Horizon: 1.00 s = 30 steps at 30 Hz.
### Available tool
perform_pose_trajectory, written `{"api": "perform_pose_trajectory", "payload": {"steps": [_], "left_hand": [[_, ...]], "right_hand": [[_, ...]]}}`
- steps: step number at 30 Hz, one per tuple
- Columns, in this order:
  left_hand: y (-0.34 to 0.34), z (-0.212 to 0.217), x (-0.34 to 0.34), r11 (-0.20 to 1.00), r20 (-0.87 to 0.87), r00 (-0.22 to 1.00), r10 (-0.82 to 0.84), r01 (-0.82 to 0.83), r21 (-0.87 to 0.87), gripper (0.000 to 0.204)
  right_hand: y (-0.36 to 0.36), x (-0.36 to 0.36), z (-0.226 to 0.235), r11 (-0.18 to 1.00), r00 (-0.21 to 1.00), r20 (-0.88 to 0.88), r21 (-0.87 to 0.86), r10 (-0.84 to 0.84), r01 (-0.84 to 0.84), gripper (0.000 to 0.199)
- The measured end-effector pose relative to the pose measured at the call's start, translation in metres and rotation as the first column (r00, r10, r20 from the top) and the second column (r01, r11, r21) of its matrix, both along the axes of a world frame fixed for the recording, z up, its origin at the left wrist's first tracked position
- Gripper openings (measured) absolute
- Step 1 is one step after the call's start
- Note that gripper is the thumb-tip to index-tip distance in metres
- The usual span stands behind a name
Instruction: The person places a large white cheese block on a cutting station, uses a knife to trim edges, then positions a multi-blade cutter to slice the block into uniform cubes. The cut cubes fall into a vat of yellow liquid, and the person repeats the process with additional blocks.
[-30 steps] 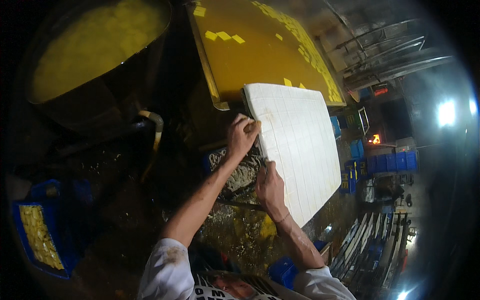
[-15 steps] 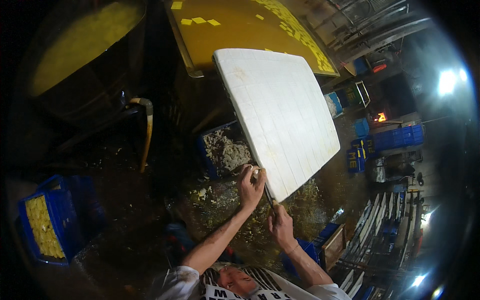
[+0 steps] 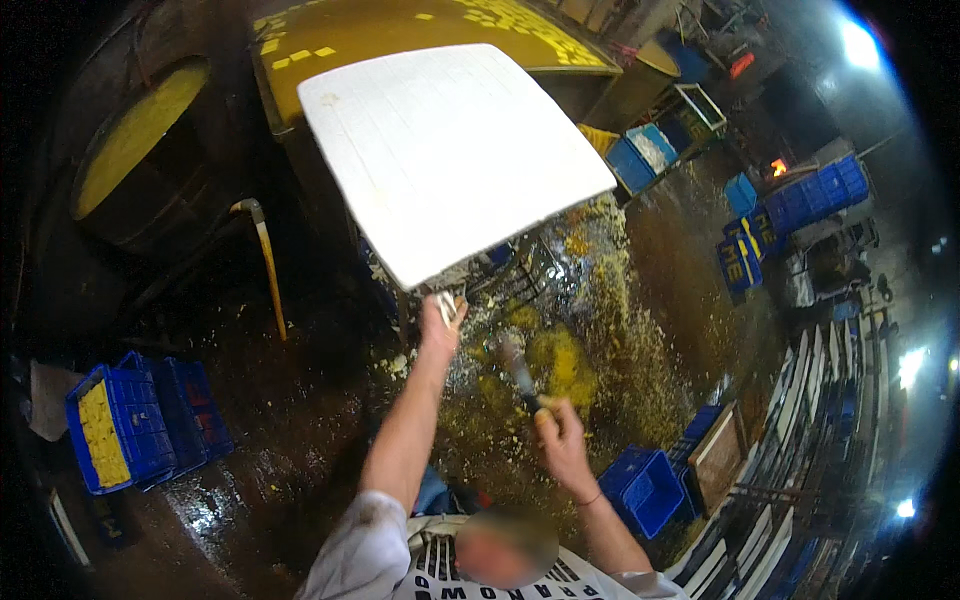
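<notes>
A broad white slab [image 3: 450,150], marked with faint straight lines, lies in front of me at the level of a big vat. My left hand [image 3: 440,318] is closed around a small white strip [image 3: 446,304], just below the slab's near corner. In my right hand [image 3: 562,440] is a knife [image 3: 520,372], gripped by its yellowish handle. Its blade points up and away from me, apart from the slab and somewhat blurred. Beneath the slab, a crate of pale scraps is mostly hidden.
Yellow squares float in the vat [image 3: 290,28] beyond the slab. A drum [image 3: 140,215] of yellow liquid stands far left, near a bent pipe [image 3: 268,260]. Blue crates [image 3: 150,445] of yellow blocks sit left. Lower right are a blue crate [image 3: 642,490] and racked boards [image 3: 790,420]. Scraps litter the wet floor [image 3: 640,330].
The knife has come away from the slab's near edge and now hangs clear of it. My left hand has dropped off the edge with the white strip. The whole view has shifted.
</notes>
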<state>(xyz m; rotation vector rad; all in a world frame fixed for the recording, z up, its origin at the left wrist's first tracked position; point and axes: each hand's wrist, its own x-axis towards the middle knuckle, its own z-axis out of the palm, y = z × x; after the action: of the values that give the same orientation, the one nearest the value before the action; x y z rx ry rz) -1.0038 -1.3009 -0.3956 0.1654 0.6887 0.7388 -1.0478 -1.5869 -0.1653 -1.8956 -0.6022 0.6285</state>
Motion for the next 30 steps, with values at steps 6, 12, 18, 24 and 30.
{"api": "perform_pose_trajectory", "payload": {"steps": [6, 12, 18, 24, 30], "left_hand": [[0.062, -0.011, -0.089, 0.966, -0.582, 0.805, 0.118, 0.042, 0.255, 0.066], [0.153, 0.172, -0.016, 0.758, -0.336, 0.901, 0.274, 0.013, 0.652, 0.074], [0.16, 0.216, 0.01, 0.639, -0.742, 0.587, 0.323, 0.442, 0.629, 0.07], [0.169, 0.247, 0.078, 0.41, -0.482, -0.192, 0.855, 0.819, 0.401, 0.068], [0.156, 0.263, 0.291, 0.023, -0.622, 0.106, 0.776, 0.98, 0.196, 0.061]], "right_hand": [[-0.027, 0.099, 0.037, 0.959, 0.992, -0.048, 0.251, -0.121, 0.129, 0.017], [0.016, 0.234, 0.038, 0.939, 0.985, -0.06, 0.297, -0.163, 0.174, 0.018], [0.068, 0.357, 0.052, 0.939, 0.97, -0.185, 0.275, -0.158, 0.206, 0.023], [0.181, 0.492, 0.079, 0.973, 0.988, -0.152, 0.229, 0.006, 0.029, 0.043], [0.362, 0.62, 0.072, 0.973, 0.971, 0.082, 0.029, 0.225, -0.228, 0.042]]}}
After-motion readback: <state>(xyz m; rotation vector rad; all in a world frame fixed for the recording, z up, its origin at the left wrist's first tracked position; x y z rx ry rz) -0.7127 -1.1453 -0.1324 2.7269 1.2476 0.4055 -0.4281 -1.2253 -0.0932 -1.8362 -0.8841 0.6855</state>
